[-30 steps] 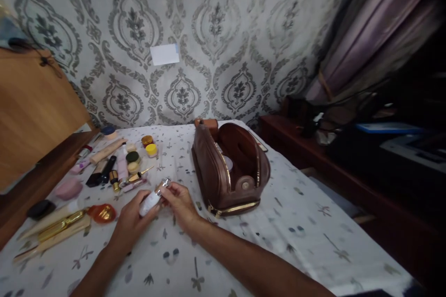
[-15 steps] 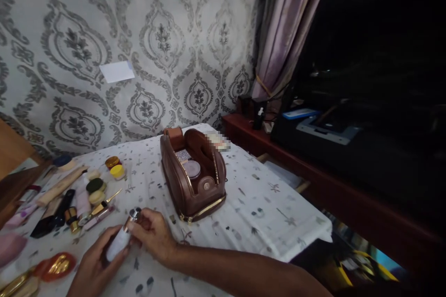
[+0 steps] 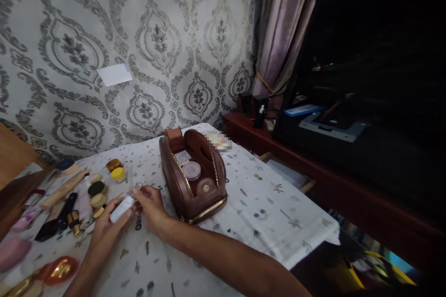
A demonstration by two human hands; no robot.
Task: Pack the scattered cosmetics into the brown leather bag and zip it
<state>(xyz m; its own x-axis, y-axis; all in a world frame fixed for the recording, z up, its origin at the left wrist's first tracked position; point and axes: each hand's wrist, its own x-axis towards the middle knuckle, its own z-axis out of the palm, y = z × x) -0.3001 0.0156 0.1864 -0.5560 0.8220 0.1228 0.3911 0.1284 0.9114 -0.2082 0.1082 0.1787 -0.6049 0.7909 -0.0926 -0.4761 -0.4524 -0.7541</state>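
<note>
The bottle [image 3: 120,211] has risen a little and moved away from the wearer over the last half second: it was low and near the front, and now it is farther up the worktop [image 3: 268,234], lying flatter, between the loose cosmetics and the bag [image 3: 170,176]. The left hand [image 3: 106,227] is wrapped round its lower body, fingers curled along both sides; the right hand [image 3: 153,209] pinches the shiny top end between thumb and fingers. That end is blurred, so I cannot tell whether the cap has shifted or come loose. The grip itself matches the earlier pictures, so the work looks to be at the same stage, with the bottle in both hands and outside the bag. The shift has put the left hand in front of some of the slim items beside it, hiding part of them. The larger change is the view, which swung right in the half second before that and shows more of the bag's inside: a round compact [image 3: 191,171] and a glittery piece [image 3: 183,156] lie in there, with the mouth unzipped and wide. The yellow jar [image 3: 118,175] and amber jar [image 3: 114,164] appear unmoved, standing close together beyond the hands.
</note>
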